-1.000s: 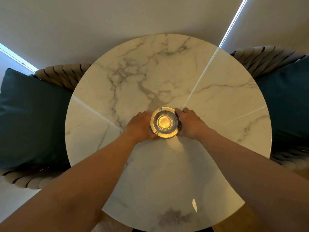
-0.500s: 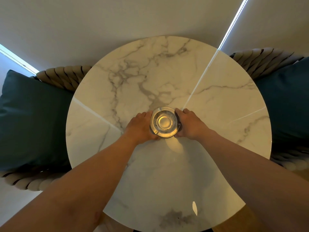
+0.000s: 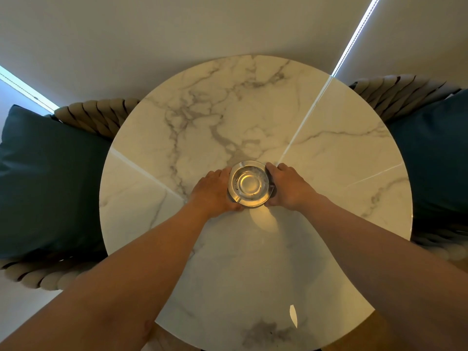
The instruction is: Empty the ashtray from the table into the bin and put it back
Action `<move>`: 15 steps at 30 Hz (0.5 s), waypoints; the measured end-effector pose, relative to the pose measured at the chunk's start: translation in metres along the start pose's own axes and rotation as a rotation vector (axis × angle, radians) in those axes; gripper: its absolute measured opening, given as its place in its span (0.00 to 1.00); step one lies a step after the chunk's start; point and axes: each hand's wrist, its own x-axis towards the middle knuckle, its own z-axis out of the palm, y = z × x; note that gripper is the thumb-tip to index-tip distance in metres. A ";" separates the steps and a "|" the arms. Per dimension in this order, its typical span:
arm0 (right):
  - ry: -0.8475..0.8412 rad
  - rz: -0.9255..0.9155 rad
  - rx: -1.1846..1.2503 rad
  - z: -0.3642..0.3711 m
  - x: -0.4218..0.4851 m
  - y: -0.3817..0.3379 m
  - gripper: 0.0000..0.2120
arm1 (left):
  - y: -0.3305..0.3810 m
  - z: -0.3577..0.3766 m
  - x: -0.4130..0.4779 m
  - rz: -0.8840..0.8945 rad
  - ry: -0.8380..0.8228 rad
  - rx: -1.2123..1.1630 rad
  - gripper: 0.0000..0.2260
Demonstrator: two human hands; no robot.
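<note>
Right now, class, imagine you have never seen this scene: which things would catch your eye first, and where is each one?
The eye goes first to the shiny round ashtray near the middle of the round marble table, with the left hand and right hand cupping its sides. Next come the dark teal cushions on woven chairs, one at the left and one at the right.

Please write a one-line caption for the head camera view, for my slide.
Both hands, left hand and right hand, hold a glass ashtray at the centre of a round marble table.
</note>
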 end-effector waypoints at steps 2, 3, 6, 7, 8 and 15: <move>0.003 -0.001 0.000 0.000 0.000 0.001 0.42 | 0.001 0.000 0.000 -0.001 -0.005 -0.005 0.42; 0.005 -0.004 0.000 0.001 0.001 0.001 0.42 | 0.001 0.000 0.001 -0.002 -0.005 -0.006 0.41; 0.002 0.001 0.004 0.001 0.000 0.002 0.41 | 0.003 -0.001 0.000 -0.005 -0.003 -0.003 0.42; 0.006 0.003 0.008 0.002 -0.001 0.003 0.41 | 0.002 -0.001 -0.002 -0.003 0.004 -0.002 0.42; 0.001 0.015 0.010 0.002 -0.002 0.004 0.40 | 0.001 -0.002 -0.003 -0.009 0.001 -0.007 0.41; 0.045 0.100 0.098 0.000 -0.015 0.025 0.41 | -0.016 -0.002 -0.016 -0.099 -0.037 -0.015 0.45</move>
